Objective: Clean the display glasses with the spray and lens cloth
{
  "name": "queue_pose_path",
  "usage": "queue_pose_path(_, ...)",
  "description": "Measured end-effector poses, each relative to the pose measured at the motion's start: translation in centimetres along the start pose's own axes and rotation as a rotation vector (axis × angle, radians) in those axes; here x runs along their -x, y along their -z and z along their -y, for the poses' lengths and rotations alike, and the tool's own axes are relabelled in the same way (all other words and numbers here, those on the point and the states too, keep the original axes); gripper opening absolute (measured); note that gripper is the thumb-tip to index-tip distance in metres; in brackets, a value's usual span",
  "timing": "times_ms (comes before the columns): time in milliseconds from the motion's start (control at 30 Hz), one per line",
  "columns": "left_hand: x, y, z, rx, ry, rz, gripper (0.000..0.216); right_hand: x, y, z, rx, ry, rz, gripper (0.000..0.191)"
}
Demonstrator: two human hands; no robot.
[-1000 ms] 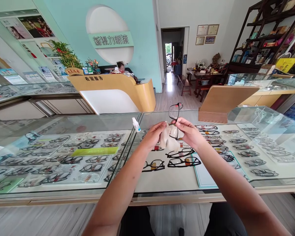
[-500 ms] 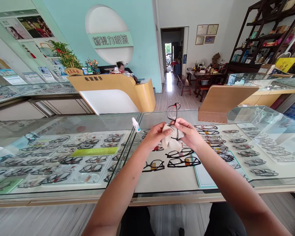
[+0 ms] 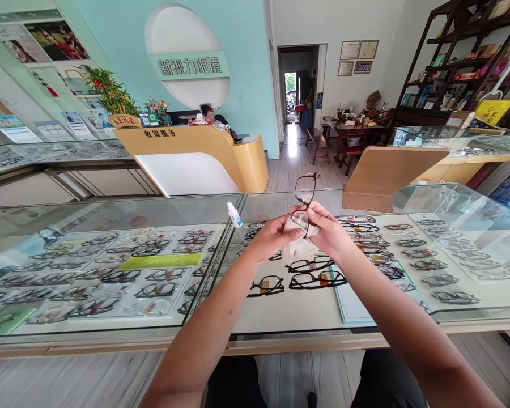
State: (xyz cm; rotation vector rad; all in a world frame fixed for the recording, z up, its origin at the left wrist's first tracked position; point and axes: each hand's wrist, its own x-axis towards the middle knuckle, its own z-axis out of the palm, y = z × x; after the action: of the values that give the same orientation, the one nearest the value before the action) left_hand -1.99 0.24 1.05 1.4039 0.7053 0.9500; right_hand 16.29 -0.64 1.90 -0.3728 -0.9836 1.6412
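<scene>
A pair of dark-framed eyeglasses (image 3: 305,188) is held above the glass display case, one lens up and the other down by my hands. My right hand (image 3: 328,228) pinches the frame near its middle. My left hand (image 3: 273,237) is closed on a cream cleaning cloth (image 3: 296,248), with its thumb against the lower lens and the cloth behind it. Part of the cloth hangs below my fingers. To the left, a small white bottle (image 3: 234,215) with a blue label stands on the glass top.
Rows of eyeglasses (image 3: 318,280) lie inside the glass display case (image 3: 280,330). A wooden stand (image 3: 391,175) rests on the glass at the right. Beyond are a reception counter (image 3: 250,161) with a person (image 3: 207,113) behind it, and a dark shelf (image 3: 463,68).
The eyeglasses have moved slightly right and up and turned a little. My left hand has shifted right with the cloth, and the lower lens now shows more plainly.
</scene>
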Motion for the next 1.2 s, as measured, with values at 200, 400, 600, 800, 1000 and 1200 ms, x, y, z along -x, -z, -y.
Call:
queue_pose_path(200, -0.1, 0.2, 0.4, -0.035, 0.052, -0.064, 0.049, 0.0, 0.1, 0.0, 0.032, -0.007, 0.001, 0.028)
queue_pose_path(400, 0.1, -0.3, 0.0, 0.125, 0.000, -0.052, 0.062, 0.0, 0.1, -0.4, 0.011, 0.006, 0.028, 0.020)
queue_pose_path(600, 0.0, -0.7, 0.3, 0.168, -0.019, -0.072, 0.078, 0.0, 0.1, -0.6, 0.017, -0.005, 0.000, 0.023)
queue_pose_path(800, 0.1, -0.8, 0.2, -0.014, -0.025, -0.076, 0.057, -0.1, 0.1, -0.5, -0.032, -0.025, 0.012, 0.025)
queue_pose_path(1000, 0.3, -0.8, 0.0, -0.052, -0.002, -0.088, 0.048, 0.0, 0.2, -0.7, -0.003, -0.024, 0.017, 0.024)
queue_pose_path(1200, 0.2, -1.2, 0.2, 0.034, -0.074, -0.098, 0.058, 0.0, -0.1, -0.8, -0.040, -0.014, -0.005, 0.024)
